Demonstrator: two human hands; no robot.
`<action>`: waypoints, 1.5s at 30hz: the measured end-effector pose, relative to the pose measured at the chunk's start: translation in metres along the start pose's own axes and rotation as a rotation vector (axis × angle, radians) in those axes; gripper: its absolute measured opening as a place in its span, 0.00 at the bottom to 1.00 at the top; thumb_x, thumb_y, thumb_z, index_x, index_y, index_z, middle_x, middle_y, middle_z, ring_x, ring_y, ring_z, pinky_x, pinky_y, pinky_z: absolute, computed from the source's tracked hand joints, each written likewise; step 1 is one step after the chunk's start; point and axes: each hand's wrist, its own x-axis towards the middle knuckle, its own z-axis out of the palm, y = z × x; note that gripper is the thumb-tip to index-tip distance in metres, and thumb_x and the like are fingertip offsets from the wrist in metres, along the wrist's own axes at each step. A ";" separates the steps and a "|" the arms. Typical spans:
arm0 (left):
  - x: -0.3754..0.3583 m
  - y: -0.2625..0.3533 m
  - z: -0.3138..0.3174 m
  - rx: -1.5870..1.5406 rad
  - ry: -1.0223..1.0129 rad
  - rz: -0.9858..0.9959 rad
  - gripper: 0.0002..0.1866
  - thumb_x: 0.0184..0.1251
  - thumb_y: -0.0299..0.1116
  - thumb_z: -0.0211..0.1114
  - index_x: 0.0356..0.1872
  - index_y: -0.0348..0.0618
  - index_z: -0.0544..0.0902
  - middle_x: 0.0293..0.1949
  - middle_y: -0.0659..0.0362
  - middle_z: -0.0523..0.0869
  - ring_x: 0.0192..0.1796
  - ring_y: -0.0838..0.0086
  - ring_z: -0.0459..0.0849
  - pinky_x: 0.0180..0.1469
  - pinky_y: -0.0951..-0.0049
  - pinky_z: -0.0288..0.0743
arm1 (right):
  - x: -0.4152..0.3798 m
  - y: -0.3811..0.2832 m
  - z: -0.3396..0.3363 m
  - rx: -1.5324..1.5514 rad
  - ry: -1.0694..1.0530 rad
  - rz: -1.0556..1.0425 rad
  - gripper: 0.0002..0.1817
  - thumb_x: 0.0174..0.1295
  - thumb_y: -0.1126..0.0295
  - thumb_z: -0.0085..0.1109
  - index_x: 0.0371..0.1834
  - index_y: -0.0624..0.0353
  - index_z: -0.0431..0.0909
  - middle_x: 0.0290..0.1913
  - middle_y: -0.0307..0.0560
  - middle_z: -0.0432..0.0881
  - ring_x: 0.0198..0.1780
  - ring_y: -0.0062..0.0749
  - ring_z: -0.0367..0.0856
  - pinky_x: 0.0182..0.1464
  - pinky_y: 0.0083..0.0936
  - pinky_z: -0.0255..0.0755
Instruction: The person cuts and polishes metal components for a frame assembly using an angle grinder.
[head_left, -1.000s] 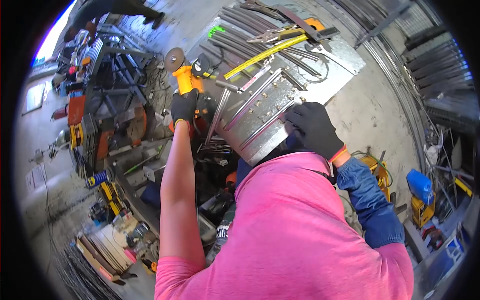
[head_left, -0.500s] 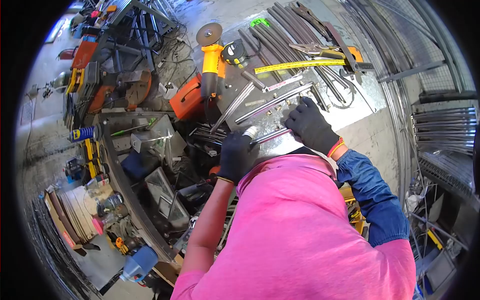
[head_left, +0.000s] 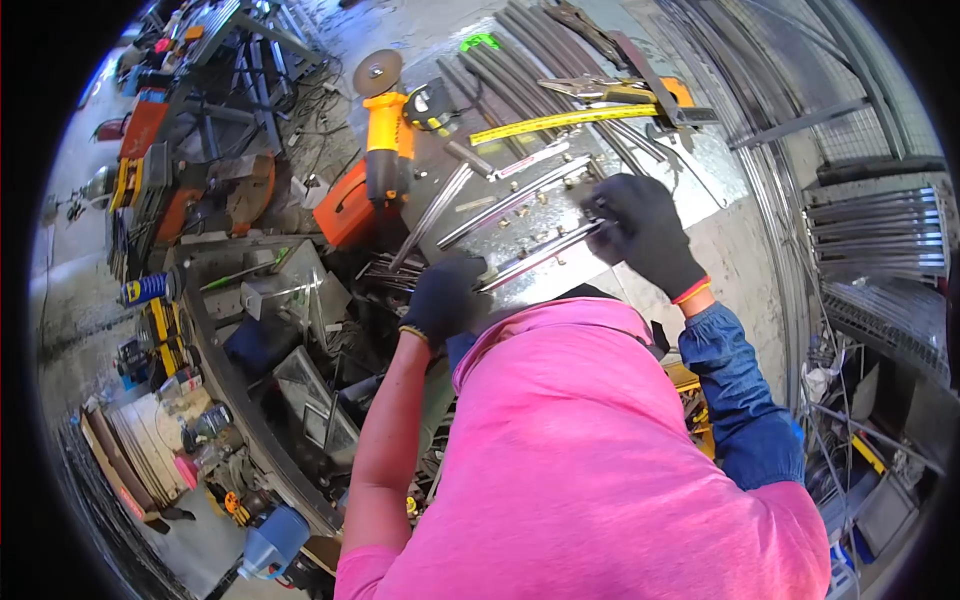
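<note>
A shiny metal tube [head_left: 545, 253] lies aslant at the near edge of the sheet-metal work surface [head_left: 590, 272]. My left hand [head_left: 446, 296], in a black glove, is closed around its left end. At the other end, the curled, slightly blurred fingers of my gloved right hand [head_left: 640, 232] grip the tube; the exact fingertip contact is hidden. A second shiny tube [head_left: 512, 203] lies parallel just beyond. Several small brass-coloured pieces [head_left: 522, 211] are scattered between and beside the two tubes.
An angle grinder [head_left: 384, 150] with its disc upward stands beside an orange-red box [head_left: 343, 207]. Farther back are a yellow measuring tape [head_left: 560, 122], dark metal bars [head_left: 520, 75] and locking pliers [head_left: 595, 90]. A scrap-filled bin [head_left: 300, 330] is at left.
My right hand has gone from lying over the tube with extended fingers to curled at its right end. The left hand stays at the left end. The whole view has shifted slightly.
</note>
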 end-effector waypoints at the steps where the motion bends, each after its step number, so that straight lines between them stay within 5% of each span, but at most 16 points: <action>1: 0.002 0.001 -0.004 -0.011 -0.040 -0.020 0.19 0.60 0.37 0.77 0.52 0.43 0.92 0.48 0.45 0.93 0.54 0.42 0.92 0.57 0.50 0.86 | -0.010 0.007 -0.008 0.004 0.058 0.111 0.26 0.58 0.71 0.76 0.62 0.54 0.86 0.56 0.53 0.88 0.59 0.59 0.86 0.66 0.51 0.79; 4: 0.005 0.014 -0.001 -0.043 -0.060 -0.012 0.18 0.61 0.36 0.79 0.52 0.43 0.93 0.46 0.46 0.92 0.52 0.43 0.92 0.53 0.52 0.86 | -0.049 0.028 -0.021 -0.059 0.197 0.290 0.26 0.64 0.70 0.75 0.67 0.58 0.87 0.57 0.54 0.91 0.58 0.55 0.90 0.62 0.46 0.83; 7: 0.008 0.026 0.011 -0.070 0.091 0.004 0.15 0.60 0.33 0.77 0.48 0.44 0.92 0.46 0.48 0.90 0.50 0.44 0.89 0.53 0.46 0.84 | -0.074 0.032 -0.023 0.218 0.092 0.753 0.24 0.71 0.61 0.78 0.66 0.60 0.89 0.55 0.54 0.94 0.54 0.41 0.94 0.56 0.38 0.86; 12: 0.015 0.029 0.024 0.046 0.051 0.002 0.16 0.59 0.33 0.76 0.50 0.45 0.92 0.48 0.47 0.91 0.52 0.45 0.90 0.55 0.47 0.83 | -0.081 0.010 -0.008 0.418 -0.033 0.881 0.23 0.67 0.51 0.84 0.55 0.56 0.95 0.40 0.45 0.94 0.43 0.33 0.92 0.48 0.31 0.83; 18: 0.012 0.040 0.028 0.172 0.144 -0.014 0.16 0.61 0.34 0.76 0.50 0.44 0.93 0.48 0.49 0.92 0.51 0.45 0.92 0.55 0.49 0.85 | -0.059 0.001 0.002 0.428 -0.234 0.893 0.27 0.69 0.40 0.78 0.56 0.52 0.96 0.41 0.46 0.95 0.42 0.36 0.92 0.49 0.35 0.83; 21: 0.011 0.036 0.032 0.088 0.148 -0.094 0.16 0.61 0.33 0.76 0.49 0.42 0.92 0.47 0.47 0.92 0.53 0.42 0.91 0.56 0.46 0.84 | -0.051 -0.012 -0.001 0.384 -0.209 0.825 0.20 0.72 0.52 0.78 0.56 0.56 0.96 0.41 0.44 0.96 0.42 0.32 0.93 0.47 0.32 0.84; 23: 0.012 0.031 0.029 0.022 0.101 -0.184 0.15 0.60 0.33 0.76 0.48 0.42 0.91 0.47 0.45 0.91 0.54 0.41 0.90 0.56 0.45 0.84 | -0.044 -0.024 -0.007 0.208 -0.134 0.482 0.17 0.72 0.58 0.76 0.58 0.54 0.95 0.44 0.47 0.94 0.45 0.42 0.92 0.52 0.38 0.84; 24: 0.016 0.035 0.023 0.003 0.068 -0.161 0.15 0.61 0.33 0.76 0.48 0.42 0.91 0.47 0.44 0.91 0.55 0.40 0.89 0.56 0.44 0.83 | -0.039 -0.025 -0.003 0.215 -0.137 0.476 0.17 0.72 0.58 0.76 0.58 0.54 0.95 0.44 0.47 0.94 0.45 0.42 0.92 0.52 0.38 0.84; 26: 0.019 0.042 0.021 -0.017 0.033 -0.130 0.15 0.61 0.33 0.76 0.48 0.42 0.90 0.46 0.43 0.90 0.56 0.39 0.89 0.56 0.44 0.83 | -0.029 -0.026 0.003 0.044 -0.035 0.029 0.16 0.73 0.61 0.73 0.59 0.52 0.93 0.50 0.49 0.90 0.53 0.50 0.90 0.61 0.46 0.81; 27: 0.019 0.045 0.023 0.064 0.048 -0.119 0.15 0.61 0.33 0.76 0.48 0.42 0.90 0.46 0.44 0.90 0.56 0.40 0.89 0.56 0.45 0.83 | -0.026 -0.031 0.006 0.022 -0.103 0.021 0.16 0.71 0.64 0.72 0.60 0.51 0.91 0.59 0.48 0.88 0.64 0.49 0.85 0.71 0.52 0.75; 30: 0.014 0.047 0.027 0.124 0.108 -0.088 0.15 0.62 0.33 0.76 0.49 0.43 0.91 0.46 0.45 0.90 0.55 0.42 0.89 0.57 0.46 0.83 | -0.021 -0.020 0.035 -0.157 -0.139 -0.205 0.15 0.72 0.62 0.65 0.59 0.46 0.91 0.59 0.44 0.86 0.65 0.47 0.83 0.78 0.54 0.68; 34: 0.013 0.047 0.029 0.087 0.168 -0.058 0.14 0.66 0.32 0.76 0.52 0.44 0.92 0.46 0.46 0.91 0.55 0.44 0.89 0.58 0.48 0.83 | -0.019 -0.025 0.056 -0.253 -0.165 -0.260 0.14 0.72 0.65 0.61 0.56 0.45 0.91 0.59 0.45 0.86 0.66 0.44 0.82 0.82 0.56 0.65; 37: 0.014 0.047 0.019 0.076 0.035 -0.109 0.13 0.69 0.31 0.74 0.53 0.45 0.93 0.46 0.47 0.91 0.55 0.45 0.90 0.57 0.48 0.83 | -0.012 -0.033 0.060 -0.212 -0.227 -0.251 0.12 0.72 0.64 0.62 0.54 0.45 0.90 0.54 0.43 0.86 0.64 0.44 0.83 0.81 0.54 0.66; 45: 0.014 0.039 0.036 0.136 0.116 -0.090 0.12 0.71 0.29 0.71 0.53 0.47 0.93 0.46 0.49 0.93 0.51 0.45 0.91 0.55 0.47 0.83 | 0.002 -0.040 0.085 -0.184 -0.222 -0.257 0.06 0.70 0.62 0.66 0.42 0.43 0.93 0.43 0.38 0.87 0.58 0.40 0.86 0.73 0.47 0.70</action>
